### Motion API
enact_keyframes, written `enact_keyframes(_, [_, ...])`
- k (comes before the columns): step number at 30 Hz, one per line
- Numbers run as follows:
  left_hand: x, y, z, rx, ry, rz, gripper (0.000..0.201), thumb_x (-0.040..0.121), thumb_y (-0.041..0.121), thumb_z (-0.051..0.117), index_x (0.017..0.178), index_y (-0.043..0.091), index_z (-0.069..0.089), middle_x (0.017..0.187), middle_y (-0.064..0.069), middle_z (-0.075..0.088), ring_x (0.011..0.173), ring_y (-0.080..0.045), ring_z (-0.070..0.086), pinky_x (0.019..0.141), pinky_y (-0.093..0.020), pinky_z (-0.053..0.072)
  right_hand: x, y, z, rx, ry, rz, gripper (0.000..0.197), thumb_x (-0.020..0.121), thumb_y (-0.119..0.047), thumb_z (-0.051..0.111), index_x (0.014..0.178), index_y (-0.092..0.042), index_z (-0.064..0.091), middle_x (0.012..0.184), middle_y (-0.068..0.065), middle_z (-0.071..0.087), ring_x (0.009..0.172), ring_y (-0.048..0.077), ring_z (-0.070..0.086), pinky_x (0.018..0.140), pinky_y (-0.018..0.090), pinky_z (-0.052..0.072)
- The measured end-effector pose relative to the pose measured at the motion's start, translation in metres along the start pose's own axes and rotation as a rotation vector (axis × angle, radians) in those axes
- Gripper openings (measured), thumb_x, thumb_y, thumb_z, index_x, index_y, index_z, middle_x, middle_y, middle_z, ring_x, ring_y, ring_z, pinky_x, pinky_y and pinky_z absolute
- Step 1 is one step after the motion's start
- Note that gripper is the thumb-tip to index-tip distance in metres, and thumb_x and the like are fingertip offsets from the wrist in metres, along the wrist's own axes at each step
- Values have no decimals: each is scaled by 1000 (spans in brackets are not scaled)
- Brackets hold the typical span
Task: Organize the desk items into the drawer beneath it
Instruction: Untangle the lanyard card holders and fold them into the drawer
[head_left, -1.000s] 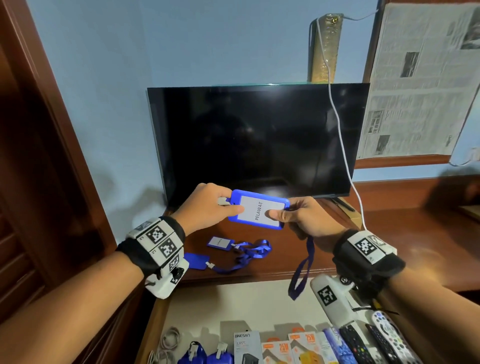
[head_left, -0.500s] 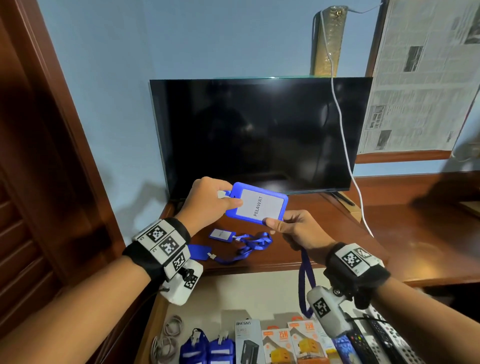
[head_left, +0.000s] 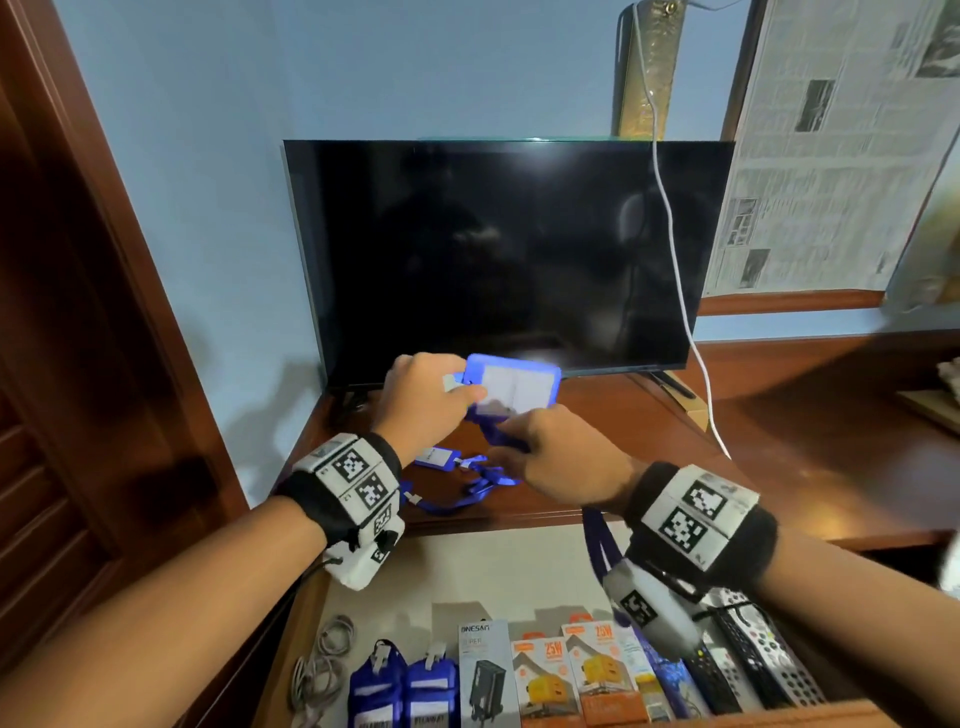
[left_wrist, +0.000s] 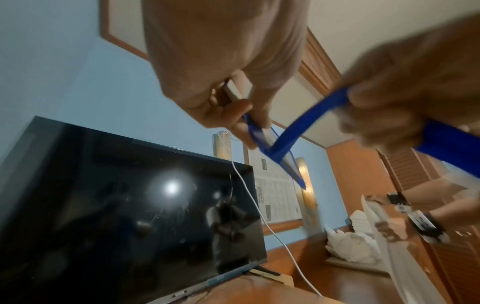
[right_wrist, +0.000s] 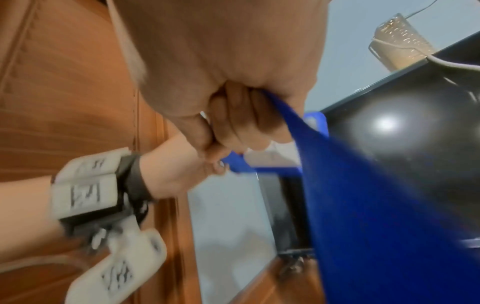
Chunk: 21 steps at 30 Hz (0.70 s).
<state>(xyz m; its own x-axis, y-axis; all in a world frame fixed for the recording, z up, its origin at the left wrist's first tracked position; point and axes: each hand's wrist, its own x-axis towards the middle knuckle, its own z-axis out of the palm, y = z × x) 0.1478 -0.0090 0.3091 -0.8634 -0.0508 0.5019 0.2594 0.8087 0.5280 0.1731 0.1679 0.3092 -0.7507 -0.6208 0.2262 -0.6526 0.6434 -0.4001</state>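
A blue badge holder (head_left: 519, 387) with a white card is held above the desk, in front of the TV. My left hand (head_left: 431, 400) pinches its clip end (left_wrist: 235, 96). My right hand (head_left: 561, 457) grips the badge's blue lanyard (right_wrist: 293, 123) just below the holder; the strap (head_left: 597, 551) hangs down over the open drawer (head_left: 519, 566). In the left wrist view the strap (left_wrist: 311, 121) runs taut from the holder to my right hand. Another blue badge with lanyard (head_left: 457, 467) lies on the desk (head_left: 779, 441).
The drawer front holds grey cables (head_left: 322, 665), two blue badges (head_left: 405, 691), boxed chargers (head_left: 561, 670) and remotes (head_left: 748, 660). A black TV (head_left: 504, 249) stands at the desk's back with a white cable (head_left: 680, 291) hanging across it. A dark wooden door (head_left: 78, 364) is on the left.
My right hand has let go of the holder's corner and closed on the lanyard just below it. The holder has tilted and moved slightly toward the TV. The view has dipped toward the drawer.
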Motion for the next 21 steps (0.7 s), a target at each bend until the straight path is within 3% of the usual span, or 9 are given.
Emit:
enact_keyframes(2, [-10,5,4,-6,-140,76,10,77,13,70,74,22,73,65,2,67,73,-23,65,64,-28,49,5,-3,-14,-19,-1,-52,17,92,-25,56,83,-15,68,73,4,63,66,18,55,65,31,46])
enact_keyframes(4, [-19,10,5,-50,-270,118,26,75,2,68,97,15,76,79,-5,72,77,-16,66,69,-26,50,10,-2,-30,-58,5,-39,21,91,-27,59,82,-11,70,75,7,66,68,20,59,67,34,47])
enact_keyframes(5, [-22,13,3,-85,-317,120,27,76,0,68,100,11,75,81,-6,72,75,-15,65,67,-26,49,11,1,-37,-81,1,-16,22,90,-28,60,78,-11,69,74,6,66,69,20,58,67,34,47])
enact_keyframes(8, [-22,15,-1,-165,-414,119,9,80,3,68,88,7,72,83,-10,69,81,-25,64,66,-28,46,11,10,-53,-100,-32,35,27,88,-24,64,61,-18,62,62,0,62,63,14,54,63,30,44])
enact_keyframes(12, [-19,20,-15,-379,-538,17,13,88,10,65,85,22,70,89,-11,71,86,-32,66,70,-35,53,7,20,-69,112,-56,115,40,90,-15,61,52,-26,60,50,-10,58,52,3,52,58,21,40])
enact_keyframes(14, [-19,25,-25,-521,-595,-10,13,86,14,66,86,25,72,91,-5,72,91,-28,68,75,-36,53,3,26,-75,330,-105,149,33,94,-17,58,60,-17,59,56,-3,59,55,9,55,52,19,41])
enact_keyframes(16, [-17,27,-31,-605,-618,-8,12,78,22,65,84,27,75,94,-5,74,97,-29,68,80,-42,54,0,30,-76,509,-170,135,40,93,-31,58,63,-5,52,58,13,49,51,19,45,45,18,35])
enact_keyframes(19, [-15,30,-35,-631,-628,32,12,74,21,64,79,24,74,75,6,71,73,-12,67,61,-22,47,0,35,-67,657,-210,118,52,87,-43,59,66,3,49,62,22,39,52,28,28,45,24,26])
enact_keyframes(21, [-13,31,-36,-645,-635,49,13,75,19,63,83,22,73,70,10,69,65,-4,62,56,-15,42,1,37,-60,694,-205,168,62,82,-45,62,75,15,48,71,30,42,62,35,31,47,24,28])
